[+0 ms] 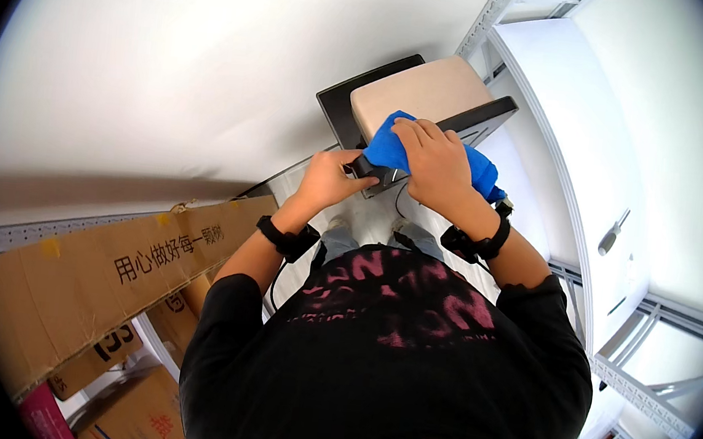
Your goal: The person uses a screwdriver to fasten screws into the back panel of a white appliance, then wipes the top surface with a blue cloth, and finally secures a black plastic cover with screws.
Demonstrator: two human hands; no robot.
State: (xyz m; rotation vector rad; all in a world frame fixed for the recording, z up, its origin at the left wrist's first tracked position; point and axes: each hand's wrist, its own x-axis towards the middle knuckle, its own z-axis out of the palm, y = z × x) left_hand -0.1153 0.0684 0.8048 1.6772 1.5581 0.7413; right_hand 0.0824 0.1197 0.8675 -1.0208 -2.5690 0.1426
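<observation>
My right hand (433,160) is closed on a bunched blue cloth (385,148), pressing it along the near edge of a piece with black sides and a beige padded block. Part of the cloth hangs out to the right, beneath my wrist. Beside it, my left hand (331,181) grips a black corner part (365,168) between thumb and fingers. The beige block (419,91) sits between a black panel (364,85) on the left and a black frame (484,118) on the right. Cloth and hands hide much of the near edge.
A long cardboard box (101,272) lies on a rack at the left, with more cartons (134,410) below. Along the right runs a white shelf (565,113) bearing a screwdriver (612,234). A white wall (214,62) rises behind. My feet stand just below the hands.
</observation>
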